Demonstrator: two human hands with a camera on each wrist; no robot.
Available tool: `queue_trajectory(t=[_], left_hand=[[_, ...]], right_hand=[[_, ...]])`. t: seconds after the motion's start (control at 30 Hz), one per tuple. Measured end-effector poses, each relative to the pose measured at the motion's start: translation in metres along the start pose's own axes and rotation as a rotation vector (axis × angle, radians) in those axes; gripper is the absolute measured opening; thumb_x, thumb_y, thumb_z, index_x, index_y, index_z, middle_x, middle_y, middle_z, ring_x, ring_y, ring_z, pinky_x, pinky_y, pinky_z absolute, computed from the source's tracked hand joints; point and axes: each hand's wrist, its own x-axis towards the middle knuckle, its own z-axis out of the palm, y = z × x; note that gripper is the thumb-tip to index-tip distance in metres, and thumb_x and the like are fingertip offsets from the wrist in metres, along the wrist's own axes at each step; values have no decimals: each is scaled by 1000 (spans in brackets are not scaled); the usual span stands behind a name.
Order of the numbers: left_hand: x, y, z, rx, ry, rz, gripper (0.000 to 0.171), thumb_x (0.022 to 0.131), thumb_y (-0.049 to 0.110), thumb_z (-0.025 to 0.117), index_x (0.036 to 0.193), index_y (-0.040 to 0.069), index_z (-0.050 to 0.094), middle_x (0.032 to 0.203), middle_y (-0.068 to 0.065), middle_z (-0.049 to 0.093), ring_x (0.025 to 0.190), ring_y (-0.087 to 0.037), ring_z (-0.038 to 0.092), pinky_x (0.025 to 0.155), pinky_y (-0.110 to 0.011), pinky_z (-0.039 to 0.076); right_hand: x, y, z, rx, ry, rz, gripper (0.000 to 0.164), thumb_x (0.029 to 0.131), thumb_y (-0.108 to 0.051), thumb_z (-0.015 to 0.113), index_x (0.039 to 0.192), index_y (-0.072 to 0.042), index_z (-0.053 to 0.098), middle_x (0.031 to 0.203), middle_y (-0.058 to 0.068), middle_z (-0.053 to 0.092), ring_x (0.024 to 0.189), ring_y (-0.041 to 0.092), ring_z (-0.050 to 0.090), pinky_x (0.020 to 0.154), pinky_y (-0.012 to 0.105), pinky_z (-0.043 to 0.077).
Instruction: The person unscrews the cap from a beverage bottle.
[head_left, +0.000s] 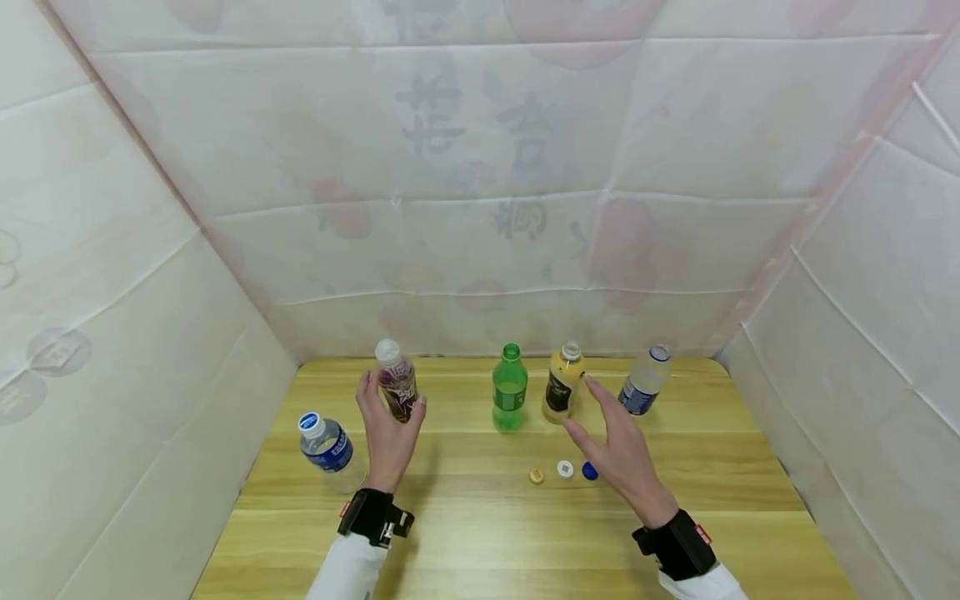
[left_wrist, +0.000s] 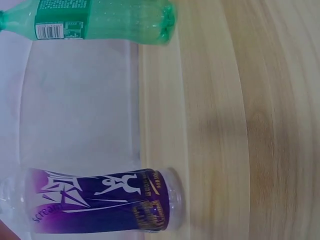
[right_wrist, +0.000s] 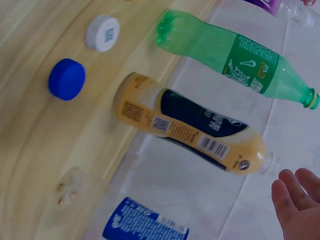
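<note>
A purple-labelled drink bottle with a whitish cap stands upright at the left back of the table. My left hand is spread just in front of it, thumb on the right side and fingers on the left; the left wrist view shows no fingers wrapped round its label. My right hand, holding nothing, reaches toward an uncapped yellow bottle with thumb and fingers apart. In the right wrist view its straight fingertips are near that bottle's neck, apart from it.
An uncapped green bottle stands mid-back; a clear uncapped blue-labelled bottle is at right. Another clear bottle, capped, stands left of my left wrist. Yellow, white and blue caps lie on the wooden table.
</note>
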Motion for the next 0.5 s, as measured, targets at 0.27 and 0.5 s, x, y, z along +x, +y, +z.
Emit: queue_trajectory(t=[0.27, 0.5], left_hand=[[7, -16, 6, 4, 28, -88, 100, 86, 25, 83, 161, -3, 21, 170, -21, 8, 152, -44, 21, 120, -63, 26], [14, -22, 11, -12, 13, -152, 106, 86, 26, 83, 163, 0, 15, 170, -22, 7, 153, -43, 18, 121, -61, 26]], right_hand=[[-9, 6, -3, -1, -34, 11, 76, 96, -31, 74, 158, -5, 38, 152, 23, 50, 133, 43, 53, 104, 64, 45], [-15, 12, -4, -9, -46, 7, 77, 96, -31, 74, 159, -7, 37, 154, 22, 48, 133, 42, 52, 104, 64, 44]])
